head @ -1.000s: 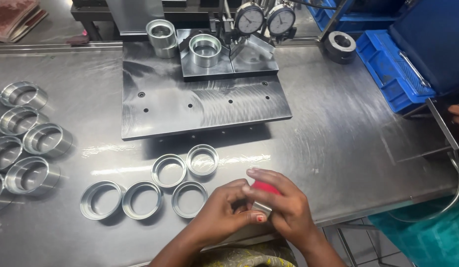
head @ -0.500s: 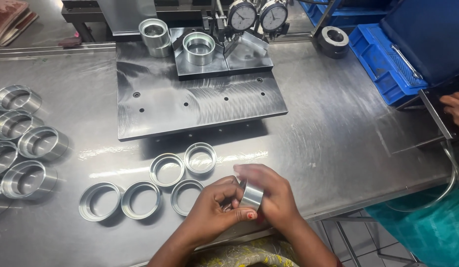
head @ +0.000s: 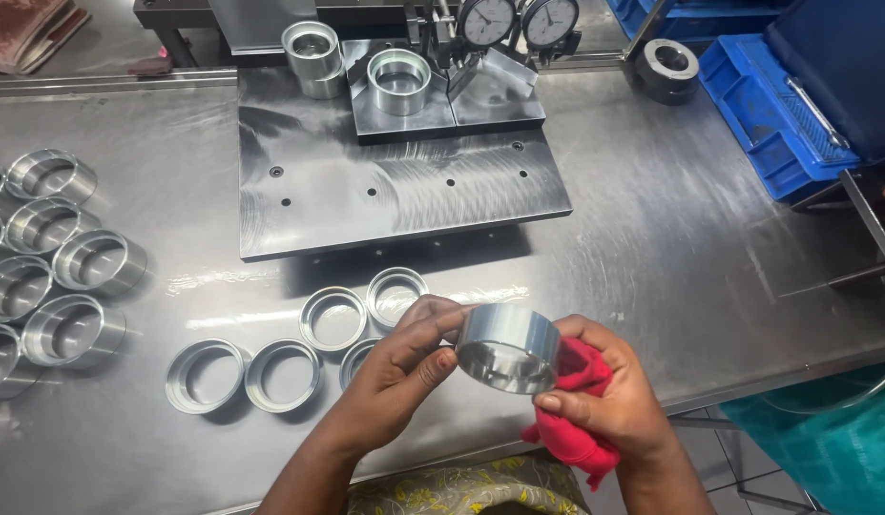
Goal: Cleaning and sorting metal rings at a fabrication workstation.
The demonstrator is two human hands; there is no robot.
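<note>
Head view is showing me both hands lifted just above the near edge of the steel table (head: 709, 286), and I am reading the one relation that matters: the metal ring (head: 507, 348) is sitting between them, touching both. My left hand (head: 404, 367) is pinching the ring's left side, thumb on the near rim and fingers curled over the far one. My right hand (head: 604, 401) is closing around a red cloth (head: 571, 434) and pressing it against the ring's right side, so I am judging both hands as gripping.

The ring is short and wide. Its bore axis is tilting toward me and slightly down, so the open face is looking at the camera. Neither hand is nearer; each is holding one flank.

Just beyond the left hand, five similar rings (head: 333, 319) are lying flat near the table's front edge. More rings (head: 75, 329) are crowding the left edge. A gauge fixture (head: 395, 181) with two dial gauges (head: 519, 19) is standing toward the far edge.
</note>
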